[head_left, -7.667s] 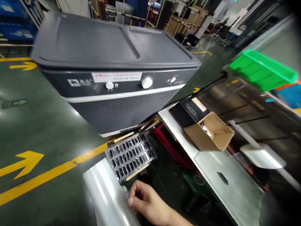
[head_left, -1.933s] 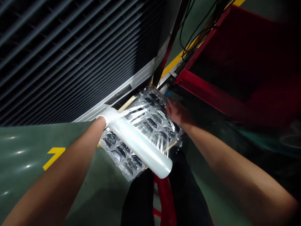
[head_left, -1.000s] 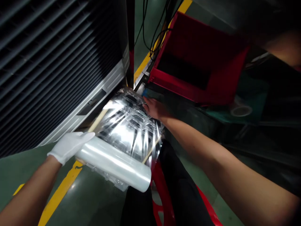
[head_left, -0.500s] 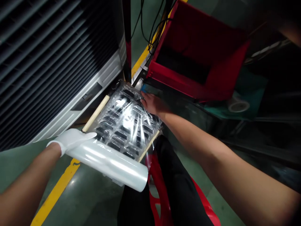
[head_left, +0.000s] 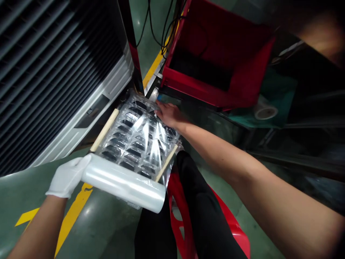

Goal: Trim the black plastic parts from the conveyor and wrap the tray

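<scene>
Two hands worked mid-frame: gloved left hand (head_left: pixel 68 176) gripped the film roll (head_left: pixel 123 183) lying crosswise below the tray (head_left: pixel 134 140); bare right hand (head_left: pixel 168 114) pressed flat, fingers open, on its upper corner.

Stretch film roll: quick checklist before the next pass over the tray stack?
1. Left hand in white glove grips end of stretch film roll: ok.
2. Right hand presses far corner of tray stack: ok.
3. Film stretches from roll over the tray top: ok.
4. Wooden sticks lie along both sides of the stack: ok.
5. Film under the stack: cannot tell.
6. Grey appliance close to the stack's left edge, room for roll: cannot tell.
</scene>
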A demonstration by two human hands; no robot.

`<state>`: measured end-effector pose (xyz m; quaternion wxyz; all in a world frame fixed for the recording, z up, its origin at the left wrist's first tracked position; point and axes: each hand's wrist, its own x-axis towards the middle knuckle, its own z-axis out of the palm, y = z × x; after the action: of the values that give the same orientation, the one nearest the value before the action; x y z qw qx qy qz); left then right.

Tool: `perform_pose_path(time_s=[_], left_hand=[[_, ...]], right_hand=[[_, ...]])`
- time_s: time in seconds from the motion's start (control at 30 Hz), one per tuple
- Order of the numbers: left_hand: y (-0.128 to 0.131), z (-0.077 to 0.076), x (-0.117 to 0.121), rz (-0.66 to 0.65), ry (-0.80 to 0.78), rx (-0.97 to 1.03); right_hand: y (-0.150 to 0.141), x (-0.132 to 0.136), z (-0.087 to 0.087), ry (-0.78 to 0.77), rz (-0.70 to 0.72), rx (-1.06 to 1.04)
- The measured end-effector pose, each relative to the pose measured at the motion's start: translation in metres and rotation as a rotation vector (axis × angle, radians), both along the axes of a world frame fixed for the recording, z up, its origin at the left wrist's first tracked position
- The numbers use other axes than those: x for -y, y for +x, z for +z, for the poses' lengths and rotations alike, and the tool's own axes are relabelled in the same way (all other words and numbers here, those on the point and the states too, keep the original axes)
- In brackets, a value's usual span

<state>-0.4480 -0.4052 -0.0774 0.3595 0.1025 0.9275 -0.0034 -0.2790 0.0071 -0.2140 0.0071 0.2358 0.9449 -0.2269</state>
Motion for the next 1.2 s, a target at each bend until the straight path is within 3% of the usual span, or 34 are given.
perform_pose_path(time_s=[0.1,0.2,0.3,0.37,0.43,0.53,0.73,0.97,1.2], left_hand=[[-0.001,-0.004,0.002,0.037,0.030,-0.020],[-0.003,-0.005,0.002,0.060,0.042,-0.014],[-0.002,-0.006,0.004,0.096,0.051,-0.014],[-0.001,-0.008,0.007,0.131,0.052,-0.027],[0.001,-0.011,0.011,0.165,0.053,-0.043],[0.002,-0.015,0.013,0.193,0.057,-0.063],[0.003,-0.012,0.007,0.195,0.067,-0.080],[0.005,-0.010,0.003,0.203,0.055,-0.110],[0.003,-0.016,0.011,0.177,0.084,-0.142]], right_hand=[[0.054,-0.003,0.025,0.010,-0.148,0.004],[0.146,0.031,0.050,-0.009,-0.230,0.064],[0.226,0.101,0.059,-0.145,-0.066,0.137],[0.250,0.150,0.053,-0.261,0.108,0.168],[0.250,0.185,0.043,-0.341,0.225,0.197],[0.223,0.203,0.027,-0.381,0.267,0.245],[0.188,0.193,0.020,-0.331,0.218,0.334],[0.184,0.193,0.025,-0.285,0.234,0.394],[0.188,0.193,0.022,-0.345,0.240,0.397]])
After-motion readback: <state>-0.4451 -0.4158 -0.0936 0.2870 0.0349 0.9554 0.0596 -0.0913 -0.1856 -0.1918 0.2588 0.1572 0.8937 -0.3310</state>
